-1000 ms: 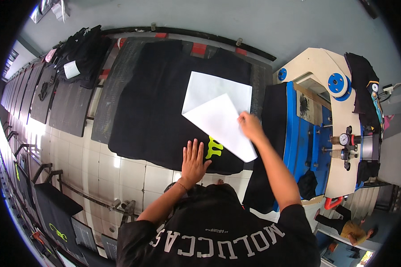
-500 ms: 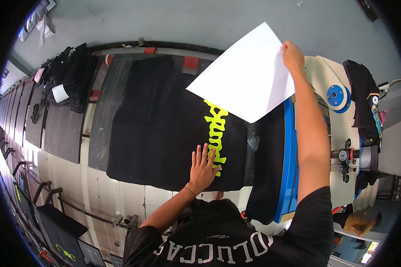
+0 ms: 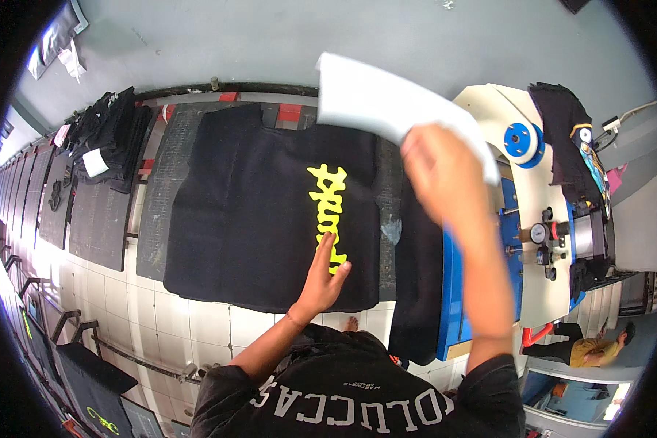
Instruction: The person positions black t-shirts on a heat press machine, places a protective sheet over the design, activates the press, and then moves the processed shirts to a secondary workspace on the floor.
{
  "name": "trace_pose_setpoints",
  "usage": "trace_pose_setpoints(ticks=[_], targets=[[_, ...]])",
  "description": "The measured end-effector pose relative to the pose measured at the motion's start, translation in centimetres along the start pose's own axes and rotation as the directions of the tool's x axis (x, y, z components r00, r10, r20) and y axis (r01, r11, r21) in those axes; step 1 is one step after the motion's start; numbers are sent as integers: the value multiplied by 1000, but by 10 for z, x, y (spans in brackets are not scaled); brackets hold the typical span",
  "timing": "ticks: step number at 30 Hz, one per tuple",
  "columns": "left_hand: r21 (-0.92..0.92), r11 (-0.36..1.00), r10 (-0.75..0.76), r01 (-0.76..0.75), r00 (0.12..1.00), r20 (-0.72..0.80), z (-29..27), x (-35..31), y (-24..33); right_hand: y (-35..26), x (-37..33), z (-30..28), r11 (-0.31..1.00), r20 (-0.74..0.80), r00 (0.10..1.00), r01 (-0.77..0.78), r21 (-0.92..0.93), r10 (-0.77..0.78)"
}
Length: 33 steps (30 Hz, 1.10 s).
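Fingers [image 3: 416, 140] of the right hand [image 3: 449, 175] are curled closed on the lower edge of a white sheet [image 3: 387, 95], though blur hides the exact pinch; it spreads above them and to both sides. From here it seems light, thin and floppy, easily creased, best held by an edge or 1 corner. It looks plain, smooth and bowed. Beyond the left hand's [image 3: 323, 285] fingers, which are nearly straight, thumb apart, gripping nothing, yellow-green lettering [image 3: 330, 204] runs along a black garment [image 3: 248, 212], probably soft; whether they touch it, I can't tell.
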<state>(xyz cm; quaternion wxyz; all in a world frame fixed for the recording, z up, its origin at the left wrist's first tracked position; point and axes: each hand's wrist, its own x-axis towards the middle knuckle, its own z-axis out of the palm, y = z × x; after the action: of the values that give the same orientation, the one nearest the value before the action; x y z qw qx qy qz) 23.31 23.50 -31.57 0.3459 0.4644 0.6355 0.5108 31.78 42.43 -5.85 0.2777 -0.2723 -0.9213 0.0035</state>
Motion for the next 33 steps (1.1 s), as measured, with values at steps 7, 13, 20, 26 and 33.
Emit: trace_pose_setpoints(ticks=[7, 13, 20, 26, 33], targets=[[-697, 716, -352, 45, 885, -304, 9, -54, 93, -81, -187, 71, 922, 87, 991, 63, 382, -104], [-673, 738, -528, -51, 577, -623, 6, -173, 27, -94, -267, 31, 752, 176, 963, 39, 659, -205], [-479, 840, -531, 253, 212, -820, -38, -564, -56, -53, -358, -23, 564, 372, 865, -131, 815, -337], [-555, 819, -545, 145, -104, -832, 101, -838, -17, -30, -388, -28, 495, 433, 809, -209, 844, -397], [-795, 311, -496, 521, -624, -604, 155, -851, -23, -7, -372, -61, 506, 454, 794, -220, 834, -403]])
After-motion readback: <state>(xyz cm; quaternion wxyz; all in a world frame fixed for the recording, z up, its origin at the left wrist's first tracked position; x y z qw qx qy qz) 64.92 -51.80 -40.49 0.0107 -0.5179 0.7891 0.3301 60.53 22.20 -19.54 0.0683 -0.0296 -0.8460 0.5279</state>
